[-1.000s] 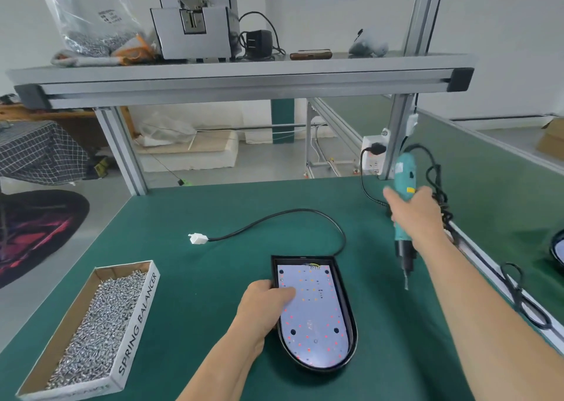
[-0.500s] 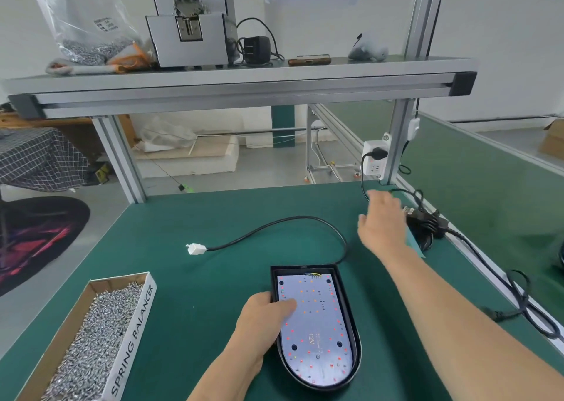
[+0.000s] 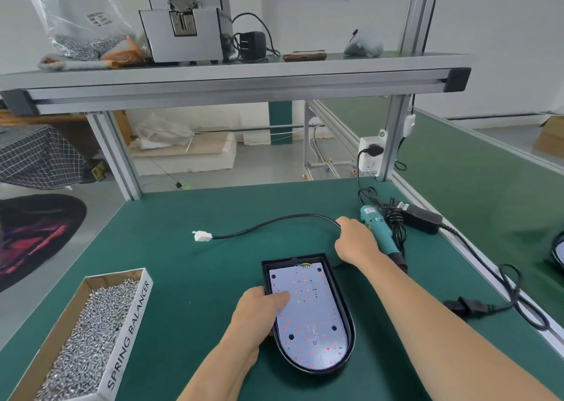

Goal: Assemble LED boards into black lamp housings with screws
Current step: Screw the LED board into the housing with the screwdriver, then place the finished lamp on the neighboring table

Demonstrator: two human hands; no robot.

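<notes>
A black lamp housing [image 3: 346, 304] lies on the green mat with a white LED board [image 3: 308, 312] seated inside it. My left hand [image 3: 259, 312] holds the housing's left edge, its thumb pressing on the board. Its black cable [image 3: 259, 226] curves away to a white connector [image 3: 201, 235]. My right hand [image 3: 355, 242] is over the bend of that cable, with its fingers hidden behind the back of the hand. Just right of it the teal electric screwdriver [image 3: 380, 232] lies flat on the mat, free of the hand.
A cardboard box [image 3: 129, 330] full of several silver screws stands at the front left. The screwdriver's power adapter [image 3: 422, 217] and coiled cords lie at the right, plugged into a socket [image 3: 370, 156] on the aluminium post. Part of another housing [image 3: 558, 248] shows at the right edge.
My right hand held the screwdriver upright, laid it down on the mat at the right, then let go and moved left to the cable. The left hand stayed on the housing.
</notes>
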